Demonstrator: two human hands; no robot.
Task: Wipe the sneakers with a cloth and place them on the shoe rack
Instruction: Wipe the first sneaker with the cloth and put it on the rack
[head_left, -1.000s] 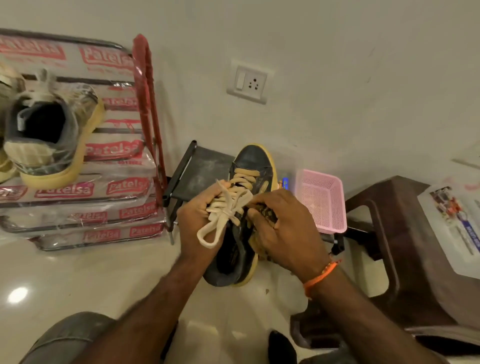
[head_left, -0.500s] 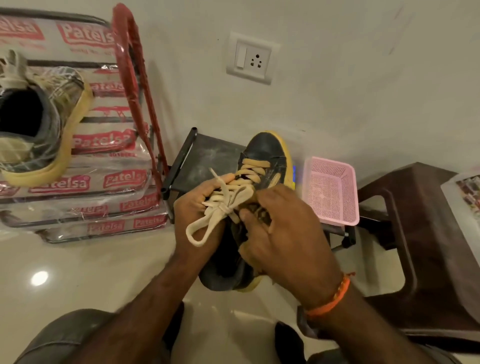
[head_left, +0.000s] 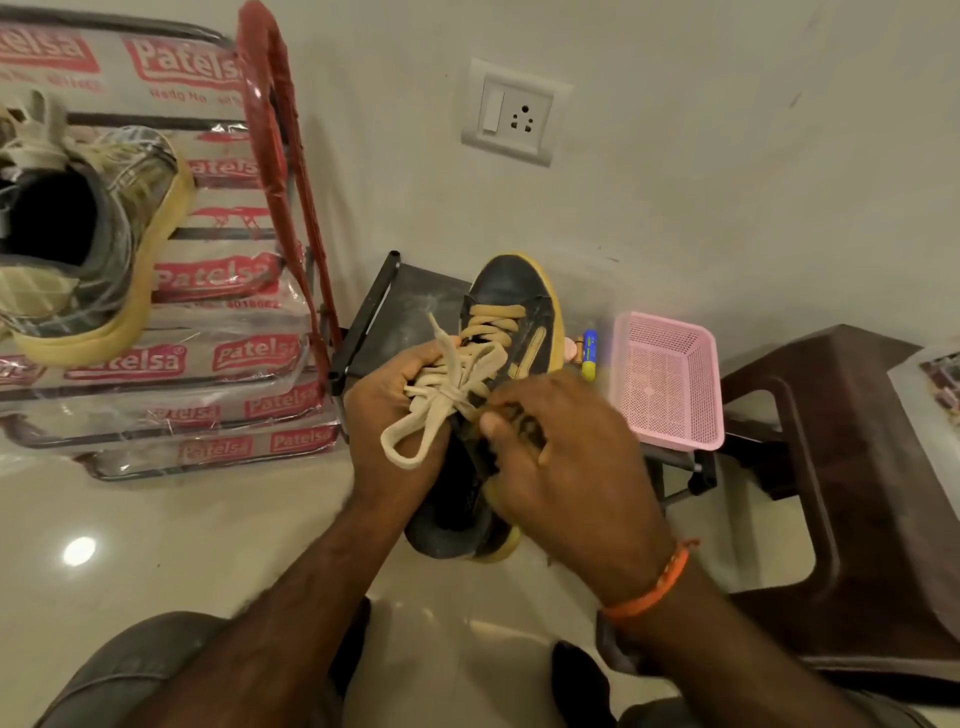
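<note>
Two hands grip one dark sneaker (head_left: 511, 312) held in the air, just right of the shoe rack (head_left: 218, 343). Left hand (head_left: 395, 415) is clamped on its side under the cream laces (head_left: 441, 395); right hand (head_left: 566, 457) is pressed around the collar, perhaps bunching a cloth I cannot make out. Its mate (head_left: 88, 234) already sits on the rack's plastic-wrapped bars. My worry: the loose bow could snag or pull undone while rubbing, and that slick plastic may let the rubber-edged shoe slide off.
</note>
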